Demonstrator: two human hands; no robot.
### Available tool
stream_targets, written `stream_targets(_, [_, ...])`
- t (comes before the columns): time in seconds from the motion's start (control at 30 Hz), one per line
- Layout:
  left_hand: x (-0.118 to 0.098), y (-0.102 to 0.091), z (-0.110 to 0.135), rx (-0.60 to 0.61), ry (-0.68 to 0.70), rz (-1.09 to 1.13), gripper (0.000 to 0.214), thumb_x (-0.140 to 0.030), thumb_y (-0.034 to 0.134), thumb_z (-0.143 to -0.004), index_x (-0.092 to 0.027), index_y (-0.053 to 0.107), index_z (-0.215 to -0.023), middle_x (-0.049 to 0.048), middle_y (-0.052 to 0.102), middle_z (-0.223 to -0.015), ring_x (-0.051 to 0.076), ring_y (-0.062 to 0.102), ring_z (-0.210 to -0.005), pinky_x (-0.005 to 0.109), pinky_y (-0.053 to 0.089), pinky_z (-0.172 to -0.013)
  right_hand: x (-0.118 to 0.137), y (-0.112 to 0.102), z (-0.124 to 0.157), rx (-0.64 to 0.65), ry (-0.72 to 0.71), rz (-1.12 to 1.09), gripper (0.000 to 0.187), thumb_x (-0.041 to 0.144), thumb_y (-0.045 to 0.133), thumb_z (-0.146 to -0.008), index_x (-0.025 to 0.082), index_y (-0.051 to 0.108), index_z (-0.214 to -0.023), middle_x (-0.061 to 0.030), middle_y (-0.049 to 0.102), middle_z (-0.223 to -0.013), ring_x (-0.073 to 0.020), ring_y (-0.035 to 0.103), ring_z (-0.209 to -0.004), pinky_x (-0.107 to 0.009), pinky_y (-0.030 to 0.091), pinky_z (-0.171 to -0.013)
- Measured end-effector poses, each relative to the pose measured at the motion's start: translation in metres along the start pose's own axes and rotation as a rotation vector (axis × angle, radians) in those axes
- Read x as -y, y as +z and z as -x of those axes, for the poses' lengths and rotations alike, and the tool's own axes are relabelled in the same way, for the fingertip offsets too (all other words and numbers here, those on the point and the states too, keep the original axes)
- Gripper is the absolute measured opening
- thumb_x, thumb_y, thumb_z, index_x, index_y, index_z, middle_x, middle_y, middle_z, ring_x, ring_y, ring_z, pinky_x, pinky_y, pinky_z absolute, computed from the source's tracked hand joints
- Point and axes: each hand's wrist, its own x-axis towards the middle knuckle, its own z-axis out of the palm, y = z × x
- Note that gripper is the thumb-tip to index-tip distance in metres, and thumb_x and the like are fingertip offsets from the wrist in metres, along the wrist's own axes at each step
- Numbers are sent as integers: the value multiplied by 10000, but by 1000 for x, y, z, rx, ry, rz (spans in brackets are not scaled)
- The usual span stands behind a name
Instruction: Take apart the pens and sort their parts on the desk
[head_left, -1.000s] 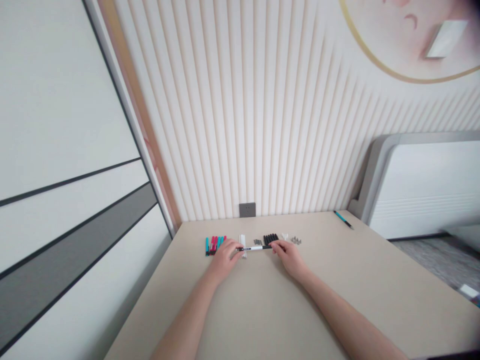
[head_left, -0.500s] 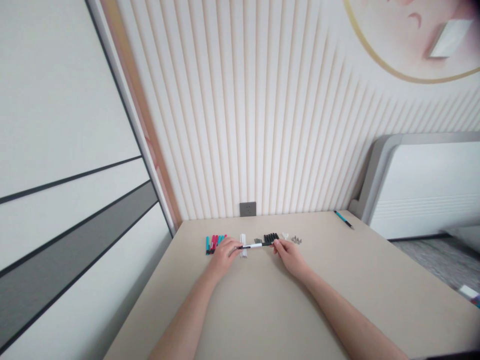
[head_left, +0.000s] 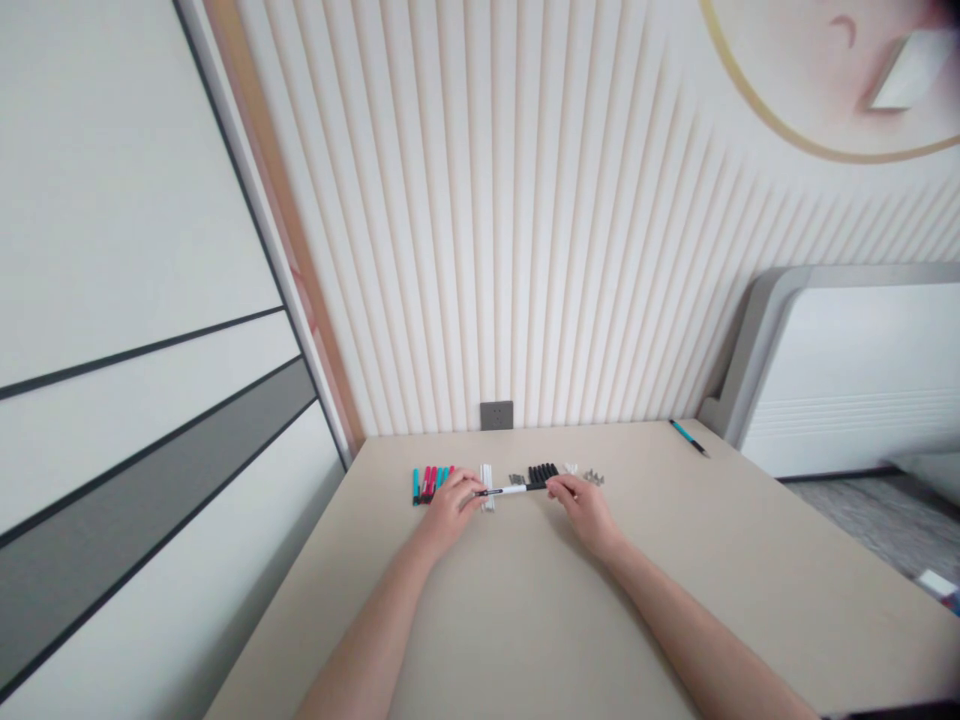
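Between my two hands a white pen with black ends lies nearly level, held just above the table. The fingers of my left hand are closed round its left end. My right hand pinches at the black right end; its exact fingertip contact is too small to make out. Behind my left hand are several teal and pink pen barrels, partly covered by it. Thin white refills lie behind the pen. Short black grips stand in a row beyond my right fingertips.
Small metal springs, small white parts and metallic tips lie along the back of the beige table. A teal and black pen rests at the far right. Behind is a ribbed wall with a socket.
The right fingers have shifted slightly and turned at the pen's right end. My left hand and the pen stay in nearly the same place.
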Motion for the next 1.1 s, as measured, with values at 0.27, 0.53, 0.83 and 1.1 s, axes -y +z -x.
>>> stream_targets(0.27, [0, -1, 0, -28, 17, -21, 131, -249, 528, -926, -217, 654, -909, 50, 610, -986, 196, 588, -950, 361, 487, -886, -5, 7, 0, -13, -1, -61, 417, 508, 538, -865, 209, 661, -1129, -69, 694, -933, -209, 602, -793, -309, 459, -691])
stream_targets(0.53, [2, 0, 0, -2, 22, 10, 132, -261, 538, -928, -216, 662, -918, 50, 604, -985, 193, 586, -952, 355, 481, -890, -8, 4, -1, 60, 40, -6, 501, 550, 412, -920, 178, 627, -662, -32, 634, -672, -186, 568, -669, -291, 414, -652])
stream_targets(0.83, [5, 0, 0, -2, 21, 31, 125, -229, 542, -924, -209, 665, -937, 52, 604, -1006, 191, 584, -963, 346, 469, -896, -3, 4, 1, 31, 31, -38, 432, 509, 446, -913, 178, 700, -1023, -59, 696, -865, -198, 587, -744, -302, 437, -684])
stream_targets(1.1, [4, 0, 0, 12, 19, 48, 114, -233, 554, -920, -213, 665, -938, 53, 605, -1004, 194, 582, -955, 349, 466, -897, -6, 3, 0, 73, 40, -14, 345, 471, 519, -874, 175, 696, -885, -37, 669, -790, -183, 569, -705, -294, 430, -673])
